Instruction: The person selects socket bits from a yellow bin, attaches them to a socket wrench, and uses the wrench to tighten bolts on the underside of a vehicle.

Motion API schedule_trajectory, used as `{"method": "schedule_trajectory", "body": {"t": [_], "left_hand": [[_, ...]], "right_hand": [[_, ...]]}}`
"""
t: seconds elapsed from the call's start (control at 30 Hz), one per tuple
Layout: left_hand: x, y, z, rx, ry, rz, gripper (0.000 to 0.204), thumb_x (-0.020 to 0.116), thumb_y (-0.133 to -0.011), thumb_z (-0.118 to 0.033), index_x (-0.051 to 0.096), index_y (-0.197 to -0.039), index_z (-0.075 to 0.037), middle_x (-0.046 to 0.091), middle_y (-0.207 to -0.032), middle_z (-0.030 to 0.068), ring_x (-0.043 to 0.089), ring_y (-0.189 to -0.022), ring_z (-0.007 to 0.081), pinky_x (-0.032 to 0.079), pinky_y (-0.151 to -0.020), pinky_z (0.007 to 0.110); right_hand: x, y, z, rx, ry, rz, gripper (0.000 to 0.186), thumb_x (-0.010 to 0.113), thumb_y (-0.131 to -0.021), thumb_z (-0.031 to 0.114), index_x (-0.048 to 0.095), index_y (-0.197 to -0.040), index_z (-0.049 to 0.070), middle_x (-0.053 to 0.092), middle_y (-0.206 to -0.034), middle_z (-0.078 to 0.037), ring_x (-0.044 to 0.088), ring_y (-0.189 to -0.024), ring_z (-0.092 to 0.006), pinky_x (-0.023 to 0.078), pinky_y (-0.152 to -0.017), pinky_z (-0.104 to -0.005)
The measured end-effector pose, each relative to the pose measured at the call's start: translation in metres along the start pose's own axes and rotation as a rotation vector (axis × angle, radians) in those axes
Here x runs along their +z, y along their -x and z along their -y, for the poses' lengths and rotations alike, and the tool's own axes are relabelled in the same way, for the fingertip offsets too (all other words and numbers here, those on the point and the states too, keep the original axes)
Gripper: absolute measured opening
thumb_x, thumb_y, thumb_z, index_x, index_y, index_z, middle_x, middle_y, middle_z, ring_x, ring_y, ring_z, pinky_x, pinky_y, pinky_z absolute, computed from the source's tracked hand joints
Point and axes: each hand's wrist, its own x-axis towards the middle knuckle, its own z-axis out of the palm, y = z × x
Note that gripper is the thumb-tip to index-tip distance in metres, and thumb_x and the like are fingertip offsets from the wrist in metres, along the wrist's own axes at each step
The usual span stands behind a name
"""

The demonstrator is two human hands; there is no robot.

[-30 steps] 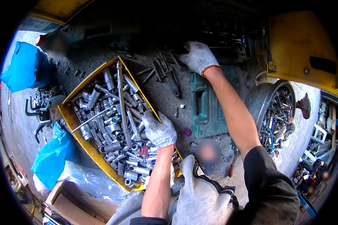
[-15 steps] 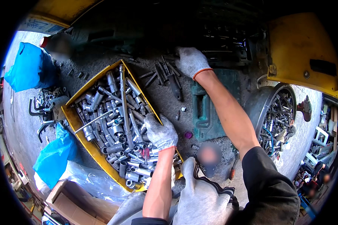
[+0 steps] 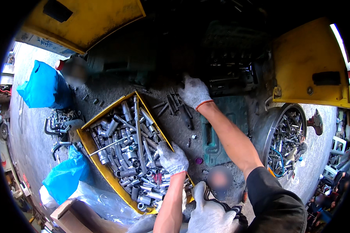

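Note:
My left hand (image 3: 172, 158), in a grey work glove, rests palm down on the steel sockets (image 3: 128, 147) at the near right edge of a yellow tray (image 3: 88, 144). The tray is full of sockets, extension bars and one long rod. My right hand (image 3: 194, 92), also gloved, reaches far forward onto loose wrenches (image 3: 175, 104) lying on the dirty dark floor beside a green plastic case (image 3: 221, 132). Its fingers are curled down over the tools; what they grip is hidden.
A round metal pan (image 3: 266, 130) full of sockets and bits stands at the right. Blue plastic bags (image 3: 44, 87) lie at the left, with bent wrenches (image 3: 56, 126) between them. Yellow panels (image 3: 311, 62) frame a dark compartment ahead. A cardboard box (image 3: 72, 217) is at lower left.
My right hand has moved a little toward me and left over the loose wrenches. My left hand stays on the sockets in the tray. The view has shifted slightly.

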Motion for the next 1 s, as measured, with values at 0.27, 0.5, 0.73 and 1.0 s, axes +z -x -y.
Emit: {"method": "schedule_trajectory", "body": {"t": [0.27,0.5,0.73,1.0], "left_hand": [[0.0,0.0,-0.003,-0.008,-0.006,0.017,0.024,0.067,-0.089,-0.014,0.065,-0.107,0.001,0.066,-0.099,0.0244,0.065,-0.09,0.0446,0.052,-0.081,0.049],[-0.003,-0.001,-0.006,-0.017,-0.021,0.055,0.025,0.066,-0.09,-0.015,0.063,-0.109,0.001,0.065,-0.099,0.0244,0.064,-0.092,0.0441,0.05,-0.083,0.049],[0.0,0.001,-0.004,0.006,-0.016,0.037,0.024,0.065,-0.09,-0.015,0.061,-0.108,0.0,0.066,-0.098,0.0245,0.064,-0.092,0.0439,0.05,-0.084,0.048],[0.001,-0.001,0.005,0.046,-0.015,-0.022,0.024,0.067,-0.088,-0.013,0.063,-0.107,0.001,0.066,-0.094,0.0241,0.064,-0.086,0.045,0.05,-0.079,0.049]], "right_hand": [[0.009,-0.032,0.005,-0.073,0.047,0.085,0.04,0.061,-0.091,0.037,0.069,-0.106,0.001,0.069,-0.108,-0.026,0.065,-0.103,-0.0433,0.053,-0.091,-0.0507],[0.02,-0.046,-0.008,-0.111,0.028,-0.144,0.029,0.06,-0.088,0.029,0.072,-0.1,0.005,0.07,-0.102,-0.024,0.068,-0.094,-0.0409,0.055,-0.083,-0.0522],[0.017,-0.115,-0.021,-0.082,0.272,-0.331,0.026,0.057,-0.087,0.019,0.071,-0.106,0.01,0.072,-0.106,-0.017,0.071,-0.091,-0.0359,0.057,-0.077,-0.0485],[0.012,-0.119,-0.03,-0.337,0.247,-0.425,0.045,0.056,-0.086,0.017,0.062,-0.131,0.009,0.064,-0.13,-0.017,0.066,-0.109,-0.0336,0.056,-0.086,-0.0474]]}}
